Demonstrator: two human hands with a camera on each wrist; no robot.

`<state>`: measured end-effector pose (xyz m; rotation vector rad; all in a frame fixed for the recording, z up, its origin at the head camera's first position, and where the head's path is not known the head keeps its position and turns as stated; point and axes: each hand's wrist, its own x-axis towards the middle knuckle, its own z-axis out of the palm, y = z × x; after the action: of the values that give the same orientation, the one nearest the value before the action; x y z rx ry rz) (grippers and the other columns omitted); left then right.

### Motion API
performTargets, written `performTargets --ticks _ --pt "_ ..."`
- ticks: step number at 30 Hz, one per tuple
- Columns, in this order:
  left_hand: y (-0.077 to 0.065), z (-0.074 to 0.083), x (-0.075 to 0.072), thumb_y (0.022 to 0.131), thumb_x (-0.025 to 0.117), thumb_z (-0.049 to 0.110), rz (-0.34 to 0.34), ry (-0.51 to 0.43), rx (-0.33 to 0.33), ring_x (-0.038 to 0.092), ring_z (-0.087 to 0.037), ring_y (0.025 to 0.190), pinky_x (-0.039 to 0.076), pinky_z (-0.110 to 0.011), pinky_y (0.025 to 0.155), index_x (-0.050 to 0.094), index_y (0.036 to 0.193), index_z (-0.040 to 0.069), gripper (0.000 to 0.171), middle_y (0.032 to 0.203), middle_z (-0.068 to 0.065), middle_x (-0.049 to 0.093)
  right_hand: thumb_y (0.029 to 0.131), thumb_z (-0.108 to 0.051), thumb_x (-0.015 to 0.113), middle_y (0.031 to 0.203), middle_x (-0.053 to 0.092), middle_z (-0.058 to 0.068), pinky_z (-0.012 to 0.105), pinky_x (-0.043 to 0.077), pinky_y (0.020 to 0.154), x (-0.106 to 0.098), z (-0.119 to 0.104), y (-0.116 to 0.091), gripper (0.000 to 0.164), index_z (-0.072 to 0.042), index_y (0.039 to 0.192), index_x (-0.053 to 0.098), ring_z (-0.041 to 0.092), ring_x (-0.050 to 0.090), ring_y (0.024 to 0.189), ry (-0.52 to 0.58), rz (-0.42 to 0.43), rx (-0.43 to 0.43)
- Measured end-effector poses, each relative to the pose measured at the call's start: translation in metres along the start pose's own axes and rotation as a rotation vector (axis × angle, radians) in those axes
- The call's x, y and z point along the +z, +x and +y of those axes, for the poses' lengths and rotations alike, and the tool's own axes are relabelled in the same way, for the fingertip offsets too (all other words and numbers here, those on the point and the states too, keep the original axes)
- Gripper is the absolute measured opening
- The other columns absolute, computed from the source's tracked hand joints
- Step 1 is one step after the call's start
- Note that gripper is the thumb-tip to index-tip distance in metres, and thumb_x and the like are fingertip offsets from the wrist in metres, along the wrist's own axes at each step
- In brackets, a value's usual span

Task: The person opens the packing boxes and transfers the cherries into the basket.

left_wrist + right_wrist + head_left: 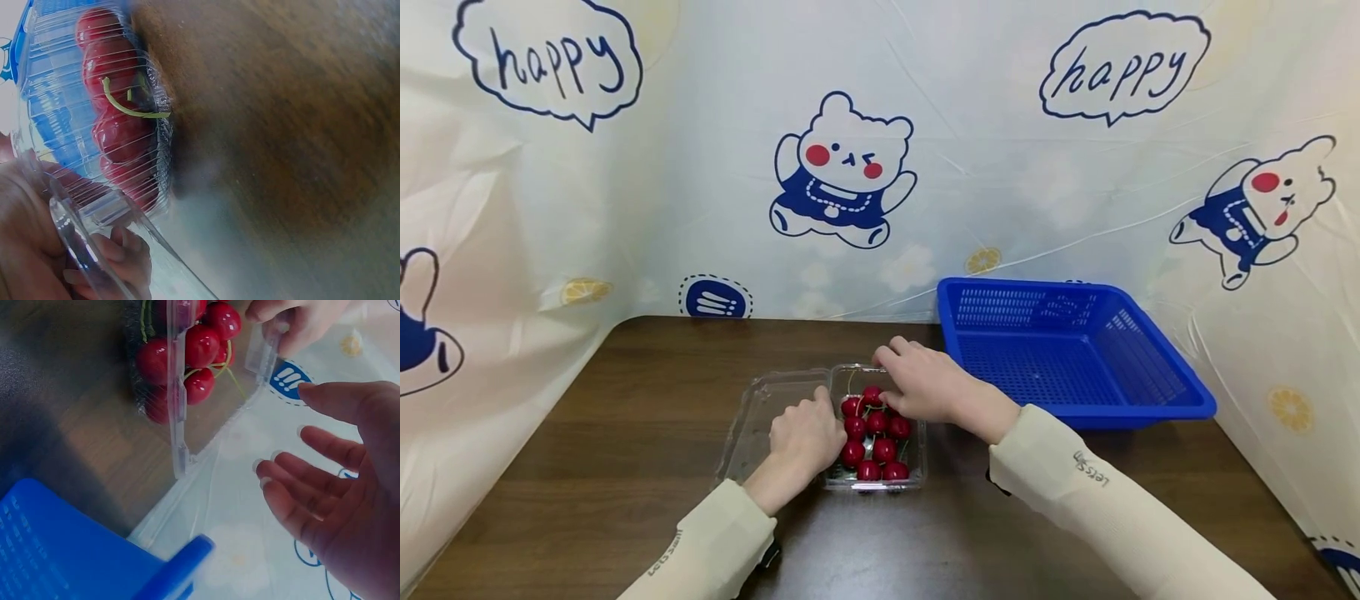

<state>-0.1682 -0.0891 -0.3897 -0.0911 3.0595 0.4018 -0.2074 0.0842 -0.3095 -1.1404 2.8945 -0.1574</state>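
A clear plastic fruit box (917, 481) stands on the table with its lid (758, 421) folded out to the left. Several red cherries (877, 423) with green stems lie inside. My left hand (806, 435) grips the box at its hinge side; in the left wrist view its thumb and curled fingers (128, 259) are around the clear edge. My right hand (928, 382) is over the far right corner of the box. Its fingers (312, 487) are spread and relaxed in the right wrist view, holding nothing, apart from the cherries.
A blue plastic basket (1067, 412) with perforated walls stands at the back right, close beside the right forearm. The brown wooden table (572, 458) runs back to a hanging printed cloth (985, 167) that encloses it on the far side and both flanks.
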Motion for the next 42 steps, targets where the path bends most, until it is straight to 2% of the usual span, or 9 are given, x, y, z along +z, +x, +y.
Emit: performTargets --ticks 6,11,17,23,30,37,42 --pt "0.000 0.000 0.000 0.087 0.058 0.024 0.016 0.005 0.001 0.065 -0.039 0.064 0.052 -0.048 0.048 0.055 0.102 -0.001 0.030 0.080 -0.024 0.069 0.089 -0.022 0.065 0.107 0.062 0.010 0.036 0.057 0.075 0.012 0.000 0.007 0.032 -0.008 0.117 0.059 0.021 0.060 0.088 -0.032 -0.019 -0.055" --pt "0.001 0.000 0.000 0.087 0.059 0.024 0.010 0.005 -0.004 0.066 -0.040 0.066 0.053 -0.049 0.050 0.054 0.102 -0.002 0.031 0.081 -0.024 0.069 0.089 -0.020 0.065 0.097 0.062 0.008 0.037 0.057 0.071 0.021 -0.001 0.011 0.024 -0.007 0.108 0.061 0.021 0.060 0.084 -0.028 -0.033 -0.088" --pt "0.001 0.000 0.000 0.086 0.059 0.025 0.021 0.003 -0.004 0.066 -0.041 0.069 0.052 -0.050 0.051 0.054 0.101 -0.001 0.030 0.084 -0.025 0.070 0.088 -0.017 0.065 0.091 0.063 0.007 0.039 0.056 0.070 0.033 -0.001 0.011 0.015 -0.007 0.099 0.061 0.021 0.061 0.080 -0.035 -0.037 -0.166" --pt "0.002 0.000 0.001 0.086 0.059 0.025 0.021 0.002 -0.009 0.066 -0.042 0.071 0.052 -0.051 0.052 0.054 0.101 -0.001 0.031 0.085 -0.025 0.070 0.089 -0.018 0.064 0.092 0.063 0.006 0.038 0.057 0.072 0.045 -0.003 0.009 0.015 -0.008 0.101 0.061 0.020 0.063 0.082 -0.054 -0.055 -0.183" --pt "0.002 0.001 0.002 0.086 0.058 0.025 0.024 0.008 -0.006 0.067 -0.041 0.071 0.053 -0.051 0.052 0.053 0.099 -0.001 0.029 0.084 -0.025 0.070 0.090 -0.018 0.065 0.092 0.064 0.008 0.038 0.058 0.072 0.054 -0.003 0.007 0.015 -0.008 0.100 0.060 0.022 0.064 0.083 -0.116 -0.018 -0.211" --pt "0.002 0.003 0.001 0.086 0.058 0.024 0.010 0.008 -0.005 0.066 -0.040 0.067 0.053 -0.049 0.051 0.052 0.098 -0.001 0.028 0.080 -0.023 0.069 0.088 -0.014 0.066 0.094 0.067 0.007 0.034 0.060 0.072 0.061 -0.001 0.007 0.013 -0.010 0.099 0.062 0.019 0.066 0.082 -0.139 -0.046 -0.237" --pt "0.001 0.003 0.001 0.087 0.058 0.024 0.008 0.005 -0.008 0.066 -0.041 0.069 0.053 -0.050 0.054 0.052 0.098 -0.001 0.028 0.082 -0.024 0.069 0.083 -0.010 0.071 0.098 0.067 0.009 0.032 0.060 0.077 0.064 -0.001 0.008 0.024 -0.011 0.105 0.061 0.019 0.066 0.082 -0.136 -0.074 -0.263"
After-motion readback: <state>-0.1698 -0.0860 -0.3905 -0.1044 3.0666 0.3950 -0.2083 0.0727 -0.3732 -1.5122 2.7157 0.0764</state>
